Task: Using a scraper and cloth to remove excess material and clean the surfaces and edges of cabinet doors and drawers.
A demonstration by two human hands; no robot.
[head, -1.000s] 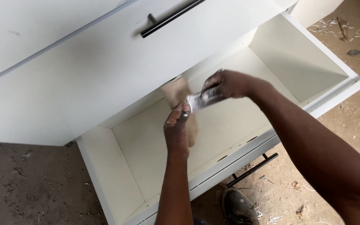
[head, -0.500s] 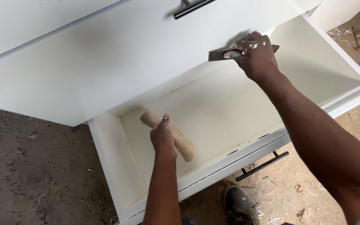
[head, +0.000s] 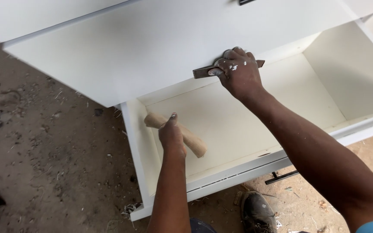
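My left hand [head: 172, 137] grips a pale wooden handle [head: 194, 142] that lies low inside the open white drawer [head: 238, 129]; whatever head the handle has is hidden. My right hand [head: 237, 71], flecked with white paint, presses a flat dark metal tool [head: 201, 72] against the lower edge of the closed drawer front [head: 152, 47] above. The tool sticks out on both sides of my fingers, lying level along that edge.
The white cabinet stands on a dirt floor [head: 48, 142] strewn with wood shavings. A black bar handle [head: 281, 176] shows under the open drawer's front. My dark shoe [head: 257, 211] is just below it. Another black handle [head: 246, 1] peeks in at the top.
My two hands have parted: the right carried the metal tool up to the upper drawer's edge, and the left lowered the wooden handle into the drawer. The view has shifted.
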